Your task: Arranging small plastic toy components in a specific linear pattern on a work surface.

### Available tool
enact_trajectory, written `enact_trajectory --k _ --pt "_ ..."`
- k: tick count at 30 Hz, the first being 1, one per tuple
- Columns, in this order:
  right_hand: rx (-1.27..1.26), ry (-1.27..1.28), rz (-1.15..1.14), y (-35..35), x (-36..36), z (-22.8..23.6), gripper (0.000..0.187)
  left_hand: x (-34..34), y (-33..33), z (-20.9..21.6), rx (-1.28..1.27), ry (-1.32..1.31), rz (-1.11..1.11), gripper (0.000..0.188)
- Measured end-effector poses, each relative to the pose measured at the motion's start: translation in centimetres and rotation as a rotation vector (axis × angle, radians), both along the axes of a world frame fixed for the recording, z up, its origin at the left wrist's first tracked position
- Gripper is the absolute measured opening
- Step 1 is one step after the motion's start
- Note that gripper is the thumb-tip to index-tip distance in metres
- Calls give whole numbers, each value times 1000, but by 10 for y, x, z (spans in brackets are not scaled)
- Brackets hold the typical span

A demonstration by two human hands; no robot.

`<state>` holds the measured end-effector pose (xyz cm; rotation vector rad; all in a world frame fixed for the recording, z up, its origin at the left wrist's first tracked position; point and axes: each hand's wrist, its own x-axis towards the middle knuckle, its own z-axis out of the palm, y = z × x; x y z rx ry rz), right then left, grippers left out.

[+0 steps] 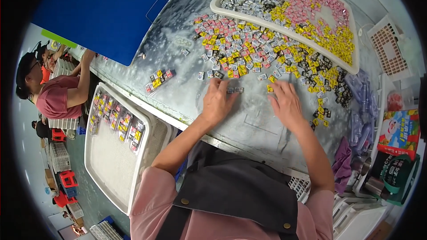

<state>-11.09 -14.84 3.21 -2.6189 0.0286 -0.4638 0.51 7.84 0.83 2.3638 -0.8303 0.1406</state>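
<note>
Small square pieces [249, 49], in yellow, pink, white and black, lie in a loose heap on the grey table. My left hand [217, 101] rests on the table just below the heap, its fingers bent and its thumb alongside a short row of dark-and-white pieces [236, 90]. To its right, my right hand [288, 103] has thumb and index finger around a yellow piece [270, 88]. Bare table lies between the two hands. Left of the heap sits a clear pack [159, 81] with rows of pieces in it.
A white tray [284, 26] of pieces stands at the far side. On the left, another white tray [116, 169] holds several filled packs beside the table edge. A blue board [111, 13] covers the far left. Clear plastic packs [361, 102] lie at right. A co-worker [62, 93] works at left.
</note>
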Motion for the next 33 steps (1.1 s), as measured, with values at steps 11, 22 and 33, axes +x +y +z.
enact_trajectory --k 11,22,33 --pt "-73 8 -262 -57 33 -10 38 2 -82 4 -70 23 -322 43" --pt "74 -52 -186 -87 26 -28 35 24 -105 -16 -3 -271 -450 45" --pt "160 4 -112 -66 -7 -13 31 21 -100 -9 15 -173 -541 48"
